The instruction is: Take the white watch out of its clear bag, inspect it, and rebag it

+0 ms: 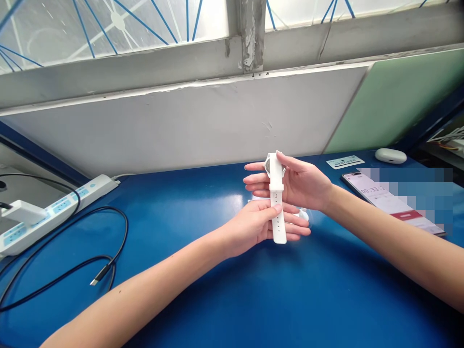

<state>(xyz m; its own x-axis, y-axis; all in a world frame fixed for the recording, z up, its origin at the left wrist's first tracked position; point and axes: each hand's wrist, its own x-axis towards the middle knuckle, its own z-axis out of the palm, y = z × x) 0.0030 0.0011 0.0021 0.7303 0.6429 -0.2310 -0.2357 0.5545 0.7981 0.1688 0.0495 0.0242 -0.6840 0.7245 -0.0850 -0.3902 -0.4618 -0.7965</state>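
Observation:
A white watch with a round silver case (276, 181) is held upright above the blue table (203, 299). My right hand (297, 186) is behind the case, its thumb pressed on the top, so it grips the watch. My left hand (259, 224) pinches the lower end of the white strap (278, 222) between thumb and fingers. Something small and clear or white lies on the table just behind the hands; I cannot make it out.
A white power strip (54, 212) with a plugged-in adapter lies at the left, with a black USB cable (97, 278) looped in front of it. At the right are a phone showing a timer (384, 200), a white earbud case (390, 155) and a small label card (345, 162).

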